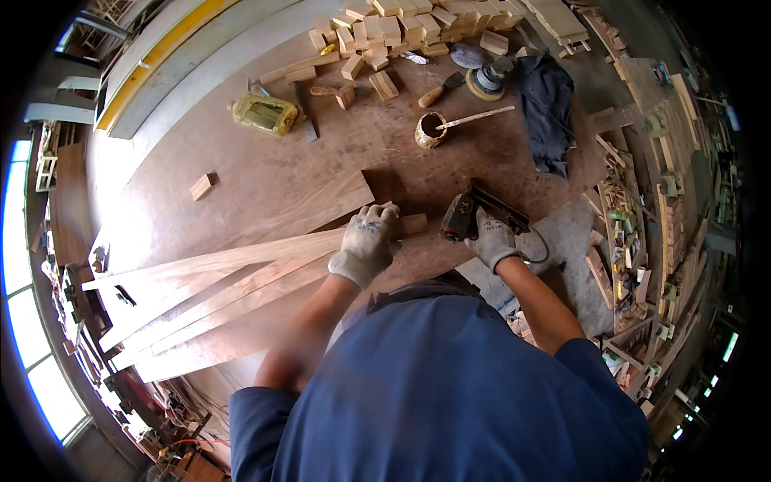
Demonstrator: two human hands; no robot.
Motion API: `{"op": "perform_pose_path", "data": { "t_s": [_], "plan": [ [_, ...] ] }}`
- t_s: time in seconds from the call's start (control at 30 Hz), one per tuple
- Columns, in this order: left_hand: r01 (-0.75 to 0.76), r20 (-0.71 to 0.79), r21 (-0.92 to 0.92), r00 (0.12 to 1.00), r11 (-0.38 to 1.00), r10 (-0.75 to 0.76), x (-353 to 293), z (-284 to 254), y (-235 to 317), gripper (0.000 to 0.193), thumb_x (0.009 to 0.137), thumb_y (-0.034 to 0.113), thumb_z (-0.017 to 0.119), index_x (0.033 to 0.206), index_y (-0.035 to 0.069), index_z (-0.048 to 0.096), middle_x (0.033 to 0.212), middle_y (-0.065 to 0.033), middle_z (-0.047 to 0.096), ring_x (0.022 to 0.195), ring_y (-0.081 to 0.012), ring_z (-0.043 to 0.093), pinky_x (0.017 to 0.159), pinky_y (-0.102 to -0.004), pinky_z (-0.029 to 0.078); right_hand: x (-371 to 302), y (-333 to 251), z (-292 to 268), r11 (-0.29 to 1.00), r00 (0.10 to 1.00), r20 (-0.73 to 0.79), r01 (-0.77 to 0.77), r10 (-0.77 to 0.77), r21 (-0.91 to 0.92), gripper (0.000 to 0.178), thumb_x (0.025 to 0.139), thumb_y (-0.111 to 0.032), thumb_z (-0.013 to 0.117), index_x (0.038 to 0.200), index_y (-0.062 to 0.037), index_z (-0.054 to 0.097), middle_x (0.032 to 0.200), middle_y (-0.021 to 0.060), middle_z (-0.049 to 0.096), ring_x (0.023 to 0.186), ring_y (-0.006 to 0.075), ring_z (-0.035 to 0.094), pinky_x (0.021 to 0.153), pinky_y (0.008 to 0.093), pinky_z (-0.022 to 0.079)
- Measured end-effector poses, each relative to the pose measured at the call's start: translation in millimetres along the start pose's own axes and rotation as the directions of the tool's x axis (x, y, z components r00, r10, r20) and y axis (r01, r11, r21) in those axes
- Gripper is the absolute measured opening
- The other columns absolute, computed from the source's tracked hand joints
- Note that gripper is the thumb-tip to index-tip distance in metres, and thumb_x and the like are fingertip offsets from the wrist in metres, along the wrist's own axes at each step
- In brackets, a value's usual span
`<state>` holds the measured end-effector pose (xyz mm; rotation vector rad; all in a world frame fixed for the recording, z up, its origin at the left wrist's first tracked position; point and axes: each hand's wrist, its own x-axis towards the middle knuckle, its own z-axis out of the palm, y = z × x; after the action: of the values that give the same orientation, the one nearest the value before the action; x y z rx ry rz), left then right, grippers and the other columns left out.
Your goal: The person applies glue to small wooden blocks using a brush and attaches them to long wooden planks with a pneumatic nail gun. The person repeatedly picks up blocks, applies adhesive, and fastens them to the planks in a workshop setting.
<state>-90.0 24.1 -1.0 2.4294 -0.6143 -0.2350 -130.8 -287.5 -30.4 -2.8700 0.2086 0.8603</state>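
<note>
My left hand (367, 243) presses flat on the boards (241, 273), my right hand (491, 239) grips the nail gun (474, 215) tight; I'd keep both steady.

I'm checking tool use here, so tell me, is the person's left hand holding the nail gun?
No, the left hand presses on the wooden boards, while the right hand grips the nail gun.

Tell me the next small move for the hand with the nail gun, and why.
Probably bring the nail gun in the right hand down onto the small wood block. The left hand already presses that block against the long planks, and the gun's nose sits just beside it.
</note>
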Motion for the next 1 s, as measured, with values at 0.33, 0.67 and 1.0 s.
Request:
{"op": "perform_pose_path", "data": {
  "t_s": [0.33,0.67,1.0],
  "plan": [
    [-0.019,-0.055,-0.048,0.998,0.999,0.016,-8,16,-17,0.048,0.073,0.014,0.085,0.117,0.005,0.067,0.118,-0.0168,0.069,0.112,-0.0411,0.063,0.096,-0.051,0.054,1,-6,-13,0.997,0.998,0.063,-0.004,0.009,-0.077,0.091,0.088,-0.035,0.082,0.16,-0.0003,0.039,0.136,0.0241,0.068,0.128,0.0398,0.064,0.11,0.0479,0.051],
    [0.029,-0.026,-0.073,0.999,0.997,-0.031,-9,13,-17,0.051,0.072,0.016,0.087,0.118,0.006,0.067,0.12,-0.0168,0.068,0.116,-0.0411,0.063,0.099,-0.0508,0.053,-22,-53,-54,0.872,0.857,-0.3,0.472,-0.418,0.134,0.067,0.083,-0.031,0.081,0.141,-0.003,0.059,0.134,0.019,0.066,0.126,0.039,0.062,0.108,0.0483,0.051],
    [0.276,-0.405,0.05,0.884,0.96,-0.233,-88,-14,-40,0.069,0.076,0.012,0.087,0.139,0.008,0.06,0.142,-0.0175,0.061,0.137,-0.0401,0.052,0.117,-0.0525,0.041,12,-134,-46,0.856,0.867,0.066,0.498,-0.494,-0.139,0.054,0.081,-0.028,0.085,0.125,-0.008,0.062,0.128,0.0156,0.068,0.121,0.0357,0.066,0.104,0.0469,0.054]
  ]
}}
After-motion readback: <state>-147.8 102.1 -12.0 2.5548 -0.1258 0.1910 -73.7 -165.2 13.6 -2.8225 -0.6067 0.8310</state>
